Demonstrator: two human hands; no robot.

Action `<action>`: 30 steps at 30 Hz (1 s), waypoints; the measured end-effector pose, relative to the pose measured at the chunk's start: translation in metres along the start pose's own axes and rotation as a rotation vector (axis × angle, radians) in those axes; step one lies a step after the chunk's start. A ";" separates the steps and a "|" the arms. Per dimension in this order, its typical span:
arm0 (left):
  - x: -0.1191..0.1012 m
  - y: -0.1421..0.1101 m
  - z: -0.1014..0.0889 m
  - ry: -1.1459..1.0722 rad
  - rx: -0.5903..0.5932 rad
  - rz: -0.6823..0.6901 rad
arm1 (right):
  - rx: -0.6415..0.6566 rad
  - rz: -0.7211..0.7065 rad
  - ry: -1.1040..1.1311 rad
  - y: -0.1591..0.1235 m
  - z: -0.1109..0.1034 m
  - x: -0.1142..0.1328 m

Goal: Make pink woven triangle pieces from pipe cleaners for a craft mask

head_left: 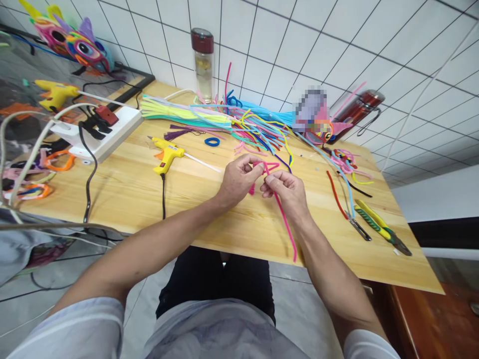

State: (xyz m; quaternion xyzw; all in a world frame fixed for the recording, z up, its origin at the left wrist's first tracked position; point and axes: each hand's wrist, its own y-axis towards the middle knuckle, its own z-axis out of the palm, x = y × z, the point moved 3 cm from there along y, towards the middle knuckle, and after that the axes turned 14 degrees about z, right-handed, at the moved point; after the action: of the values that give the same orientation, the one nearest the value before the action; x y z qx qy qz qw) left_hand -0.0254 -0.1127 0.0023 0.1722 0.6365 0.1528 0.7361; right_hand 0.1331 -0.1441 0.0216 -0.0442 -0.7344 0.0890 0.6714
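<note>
The left hand point(239, 182) and the right hand point(288, 192) meet over the middle of the wooden bench point(232, 227), near its front edge; the left fingers are closed in a pinch, thumb against forefinger, on a bent pink pipe cleaner point(286, 227); the right fingers are likewise nearly closed on it, just beside the left ones; its folded part shows between and behind the fingertips, while a long straight end slants down from the right hand toward the front edge of the bench; a small twisted pink piece hangs just below the left fingers, and whether it joins the rest is hidden; left of the hands lies a yellow glue gun point(168, 153) with a white stick in its back, and beyond it a blue ring point(212, 141); behind the hands spreads a heap of coloured pipe cleaners point(187, 110), with a clear bottle point(203, 70) standing at the wall behind it; to the right lie a red strip point(337, 194), a small cutter point(358, 227) and yellow-green pliers point(381, 227); a white power strip point(125, 132) sits at the left, plugs in it.
</note>
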 end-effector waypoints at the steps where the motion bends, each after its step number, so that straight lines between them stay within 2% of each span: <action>1: -0.001 0.000 0.000 -0.001 0.010 0.000 | -0.014 0.007 0.000 0.000 0.000 0.000; 7: -0.002 -0.002 0.004 -0.067 0.073 -0.038 | -0.119 0.000 -0.005 0.003 -0.003 -0.002; 18: 0.004 0.003 0.004 -0.118 0.093 -0.035 | -0.164 -0.072 -0.126 0.006 -0.006 -0.004; 30: 0.000 0.004 0.003 -0.178 0.095 -0.056 | -0.211 -0.051 -0.195 0.004 -0.006 -0.001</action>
State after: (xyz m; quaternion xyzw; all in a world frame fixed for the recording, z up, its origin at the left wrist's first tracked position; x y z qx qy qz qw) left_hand -0.0222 -0.1092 0.0044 0.2022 0.5795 0.0857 0.7848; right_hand 0.1386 -0.1402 0.0199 -0.0868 -0.8024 -0.0020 0.5904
